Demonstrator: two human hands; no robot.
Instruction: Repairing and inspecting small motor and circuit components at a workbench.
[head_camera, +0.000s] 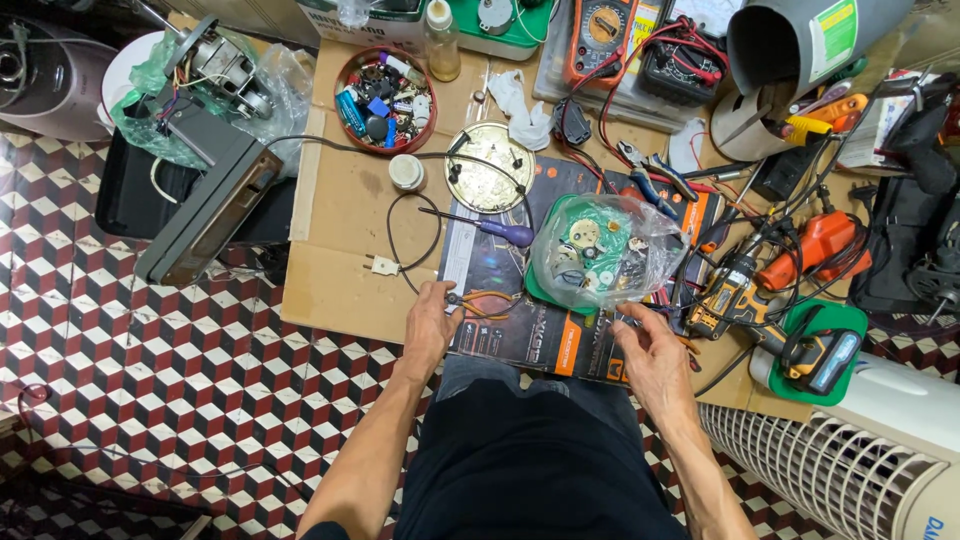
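- Left hand (430, 325): grip closed on the orange-handled pliers (478, 303), fingers wrapped over the jaw end, handles pointing away toward the right hand.
- Orange-handled pliers: lying low on the dark printed box (520, 330), at the near edge of the cardboard worktop (340, 200).
- Right hand (655, 360): grip released, fingers loosely spread, resting on the near right corner of the dark printed box; it holds nothing.
- Just beyond the right hand's grip: a clear plastic bag (605, 250) with a green circuit board and small round parts inside, sitting on the box.
- Beyond the left hand's grip: a purple-handled screwdriver (490, 227), lying across the box's far edge.
- Left of that grip, near: a small white connector (384, 265) on a black wire loop.
- Farther out: a round brass-coloured plate (490, 180), a small white disc (406, 172), and a red bowl of mixed small parts (385, 100).
- Right of the right hand's grip: a yellow-and-black cordless drill (735, 295) among tangled cables, and a green-based battery pack (820, 350).
- Far edge of the worktop: an orange multimeter (600, 35) with red and black leads.
- Lower right, off the worktop: a white tower fan (850, 450) on the chequered tile floor (150, 380).
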